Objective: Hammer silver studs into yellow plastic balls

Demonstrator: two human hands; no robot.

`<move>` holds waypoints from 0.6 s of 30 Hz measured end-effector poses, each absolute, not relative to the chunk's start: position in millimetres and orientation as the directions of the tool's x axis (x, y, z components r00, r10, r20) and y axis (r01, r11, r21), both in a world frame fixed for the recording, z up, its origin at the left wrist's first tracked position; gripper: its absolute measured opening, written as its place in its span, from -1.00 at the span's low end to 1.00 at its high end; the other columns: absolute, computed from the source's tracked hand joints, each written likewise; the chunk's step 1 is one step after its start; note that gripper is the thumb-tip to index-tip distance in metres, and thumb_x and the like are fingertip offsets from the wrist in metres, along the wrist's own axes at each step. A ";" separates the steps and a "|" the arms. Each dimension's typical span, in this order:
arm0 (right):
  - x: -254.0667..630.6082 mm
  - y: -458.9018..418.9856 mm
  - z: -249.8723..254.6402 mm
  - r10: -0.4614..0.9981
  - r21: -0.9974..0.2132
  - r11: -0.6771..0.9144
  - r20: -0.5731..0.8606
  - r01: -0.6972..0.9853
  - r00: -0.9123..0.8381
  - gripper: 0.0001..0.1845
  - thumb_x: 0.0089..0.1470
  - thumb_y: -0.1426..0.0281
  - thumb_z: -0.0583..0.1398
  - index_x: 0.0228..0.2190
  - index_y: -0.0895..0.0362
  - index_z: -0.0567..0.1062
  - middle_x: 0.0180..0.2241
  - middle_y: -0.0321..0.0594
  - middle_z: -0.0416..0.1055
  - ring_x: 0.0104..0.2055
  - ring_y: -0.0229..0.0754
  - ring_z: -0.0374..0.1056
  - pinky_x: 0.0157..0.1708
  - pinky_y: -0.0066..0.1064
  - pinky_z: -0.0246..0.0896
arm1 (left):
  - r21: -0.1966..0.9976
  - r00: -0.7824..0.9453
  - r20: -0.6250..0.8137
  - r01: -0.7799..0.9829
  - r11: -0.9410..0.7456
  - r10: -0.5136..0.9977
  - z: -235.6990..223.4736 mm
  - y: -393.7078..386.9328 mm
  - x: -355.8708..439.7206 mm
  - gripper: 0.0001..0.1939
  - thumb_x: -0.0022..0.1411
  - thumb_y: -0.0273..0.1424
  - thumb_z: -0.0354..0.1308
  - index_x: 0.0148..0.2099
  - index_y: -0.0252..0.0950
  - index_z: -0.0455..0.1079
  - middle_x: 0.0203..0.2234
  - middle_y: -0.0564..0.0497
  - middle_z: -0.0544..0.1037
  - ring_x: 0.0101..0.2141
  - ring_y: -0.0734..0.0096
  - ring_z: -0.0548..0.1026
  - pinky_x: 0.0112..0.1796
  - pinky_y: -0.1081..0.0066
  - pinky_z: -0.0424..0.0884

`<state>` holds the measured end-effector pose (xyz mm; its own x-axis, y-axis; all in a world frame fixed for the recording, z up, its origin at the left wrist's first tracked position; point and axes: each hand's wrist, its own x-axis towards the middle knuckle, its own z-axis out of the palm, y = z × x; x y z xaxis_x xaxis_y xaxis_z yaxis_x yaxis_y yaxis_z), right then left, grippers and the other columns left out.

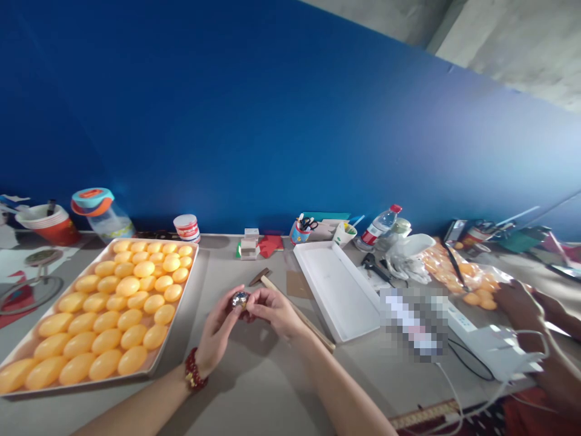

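A small, shiny silver ball [239,298] is held up over the table between my two hands. My left hand [218,330], with a dark red beaded bracelet at the wrist, has its fingers and thumb closed around the ball's left side. The thumb and fingertips of my right hand [276,312] pinch at its right edge; whether something tiny lies between them I cannot make out. Just beyond the hands lies a hammer [297,312] with a wooden handle, which runs behind my right hand toward the lower right.
On the left, a shallow tray [157,363] carries rows of orange balls [108,321]. A white tray lid [338,293] lies right of the hammer. Small boxes [249,247], a pen cup [300,232] and a bottle [379,228] line the blue wall. Another person's hand [517,306] touches bagged orange balls.
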<state>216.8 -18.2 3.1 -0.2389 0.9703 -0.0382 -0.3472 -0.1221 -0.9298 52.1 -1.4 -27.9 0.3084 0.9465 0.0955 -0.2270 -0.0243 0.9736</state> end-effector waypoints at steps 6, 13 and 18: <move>216.6 -18.0 0.9 0.969 -0.924 -0.128 -0.039 -0.361 -0.244 -0.65 -0.04 0.18 0.39 -0.42 0.19 0.46 -0.46 -0.26 0.47 -0.40 -0.26 0.40 -0.28 -0.40 0.24 | 0.976 0.295 0.113 -0.213 -0.050 0.949 -27.3 -1.4 51.8 -0.55 0.24 -0.18 0.16 0.13 -0.20 0.38 0.08 -0.10 0.50 0.08 0.12 0.44 0.09 0.21 0.36; 216.9 -17.6 0.2 0.966 -0.915 -0.163 -0.072 -0.369 -0.250 -0.61 -0.09 0.14 0.40 -0.43 0.18 0.47 -0.47 -0.28 0.46 -0.39 -0.25 0.40 -0.27 -0.39 0.26 | 0.978 0.265 0.113 -0.201 -0.060 0.957 -24.7 -2.0 53.7 -0.55 0.22 -0.15 0.18 0.11 -0.20 0.41 0.07 -0.09 0.51 0.07 0.11 0.45 0.08 0.22 0.39; 216.5 -16.5 0.7 0.968 -0.904 -0.172 -0.082 -0.391 -0.237 -0.61 -0.14 0.16 0.43 -0.44 0.19 0.47 -0.47 -0.28 0.46 -0.41 -0.27 0.39 -0.27 -0.38 0.28 | 0.978 0.290 0.106 -0.205 -0.046 0.951 -27.9 -0.8 52.3 -0.54 0.24 -0.16 0.15 0.13 -0.20 0.38 0.06 -0.09 0.51 0.06 0.11 0.46 0.06 0.21 0.41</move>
